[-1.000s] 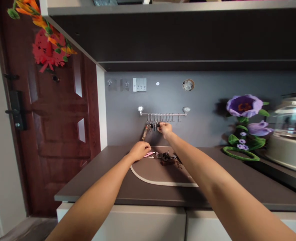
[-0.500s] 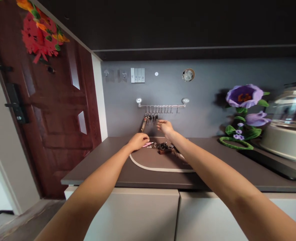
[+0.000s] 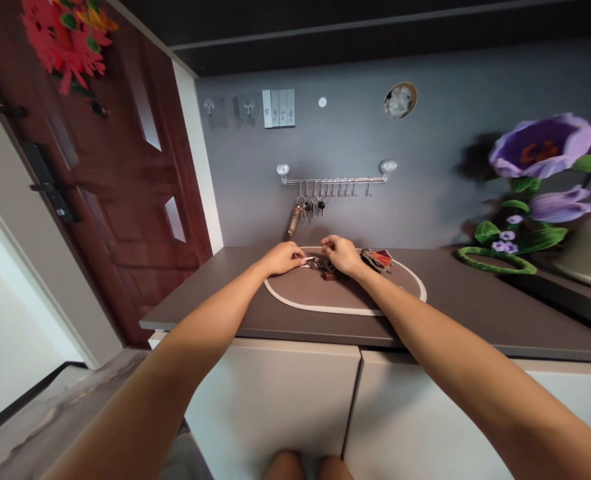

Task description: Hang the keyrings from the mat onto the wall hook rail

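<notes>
My left hand point(image 3: 281, 259) rests at the left end of a brown oval mat point(image 3: 300, 297), its fingers closed beside a bunch of keys point(image 3: 315, 263). Whatever it grips is hidden; a small pinkish tip shows at the fingertips. Low over the middle of the mat, my right hand point(image 3: 344, 256) has loosely bent fingers with a gap to the thumb, and nothing shows in them. A small brown block point(image 3: 329, 275) lies below it. Right of that hand is a dark heap with a red card-like piece point(image 3: 379, 259). Several keys point(image 3: 311, 209) and a brown tag point(image 3: 294, 221) hang behind.
A clear hook rail point(image 3: 335, 181) is fixed to the grey wall above the mat. Purple artificial flowers point(image 3: 545, 150) and a pale-based appliance point(image 3: 588, 253) stand on the right of the counter point(image 3: 445, 293). A dark red door point(image 3: 125, 200) is at the left.
My right hand has dropped from beside the hanging keys to the mat. My left hand has stayed at the mat's left end. The view has tilted downward.
</notes>
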Demonstrator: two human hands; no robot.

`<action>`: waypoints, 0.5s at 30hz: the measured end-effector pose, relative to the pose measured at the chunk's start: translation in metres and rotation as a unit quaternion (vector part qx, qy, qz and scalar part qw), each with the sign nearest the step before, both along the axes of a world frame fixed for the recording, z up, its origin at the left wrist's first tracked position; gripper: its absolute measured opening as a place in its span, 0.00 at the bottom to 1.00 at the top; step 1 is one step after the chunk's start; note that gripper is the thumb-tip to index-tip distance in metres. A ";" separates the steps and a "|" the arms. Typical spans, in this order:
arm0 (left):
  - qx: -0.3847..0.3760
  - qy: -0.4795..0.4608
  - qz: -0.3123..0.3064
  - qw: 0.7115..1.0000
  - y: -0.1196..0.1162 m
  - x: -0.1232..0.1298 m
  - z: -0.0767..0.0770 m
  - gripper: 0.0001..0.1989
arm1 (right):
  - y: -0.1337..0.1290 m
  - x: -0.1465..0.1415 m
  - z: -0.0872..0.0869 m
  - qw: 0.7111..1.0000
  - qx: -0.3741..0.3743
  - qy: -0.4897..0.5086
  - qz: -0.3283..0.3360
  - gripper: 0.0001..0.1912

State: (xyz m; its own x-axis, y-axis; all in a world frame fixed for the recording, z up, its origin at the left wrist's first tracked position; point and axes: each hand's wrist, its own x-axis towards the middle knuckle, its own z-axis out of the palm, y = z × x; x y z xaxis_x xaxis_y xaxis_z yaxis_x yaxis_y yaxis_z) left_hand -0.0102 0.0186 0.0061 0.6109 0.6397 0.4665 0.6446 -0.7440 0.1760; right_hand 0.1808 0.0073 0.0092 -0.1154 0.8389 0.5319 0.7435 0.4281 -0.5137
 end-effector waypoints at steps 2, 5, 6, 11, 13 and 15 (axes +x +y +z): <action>-0.007 0.006 0.002 1.000 0.001 -0.001 -0.001 0.13 | 0.000 -0.002 0.000 1.000 0.000 -0.023 0.000 0.11; -0.012 0.008 0.009 1.000 0.005 -0.002 -0.003 0.13 | -0.003 -0.005 0.001 0.999 -0.006 -0.052 0.002 0.12; -0.013 0.008 0.012 1.000 0.007 -0.002 -0.004 0.13 | -0.003 -0.006 0.002 0.998 -0.008 -0.058 0.002 0.12; -0.022 0.015 0.027 0.999 0.012 -0.002 -0.006 0.10 | -0.003 -0.008 0.002 0.997 -0.017 -0.079 0.003 0.12; -0.014 0.017 0.029 0.999 0.012 -0.002 -0.005 0.10 | -0.001 -0.008 0.001 0.996 -0.016 -0.082 0.006 0.12; -0.003 0.020 0.026 0.999 0.010 -0.001 -0.004 0.10 | 0.002 -0.007 0.000 0.997 -0.013 -0.082 0.007 0.12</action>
